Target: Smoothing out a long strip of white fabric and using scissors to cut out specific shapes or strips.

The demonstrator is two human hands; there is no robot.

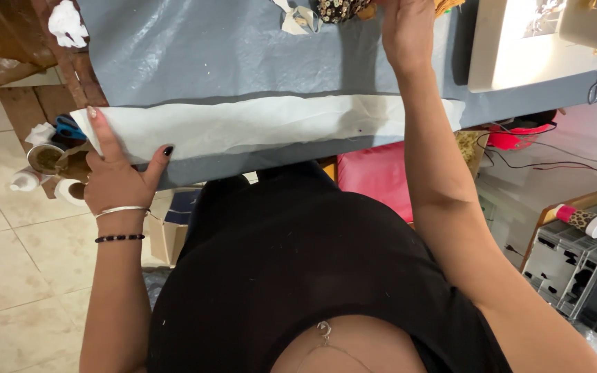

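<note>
Along the middle of the frame a long strip of white fabric [257, 124] lies flat on a grey table cover [229, 55], near its front edge. The left hand [115, 176], at lower left, holds the strip's left end: the forefinger lies stretched on top of the cloth and the thumb presses at its lower edge, the rest of the fingers curled below the table edge. Two bracelets, one silver and one of dark beads, sit on that wrist. The right hand [405, 31], at the top centre, rests palm down on the cover well beyond the strip, touching a piece of dark patterned fabric [340, 8]; whether it grips the piece cannot be told, since the fingers run out of the frame. At upper right stands a white sewing machine [533, 41]. At far left, below the table, sit small white jars and a blue-handled pair of scissors [70, 129]. At right a spool [582, 221] with a pink and spotted wrap lies on a clear rack.
</note>
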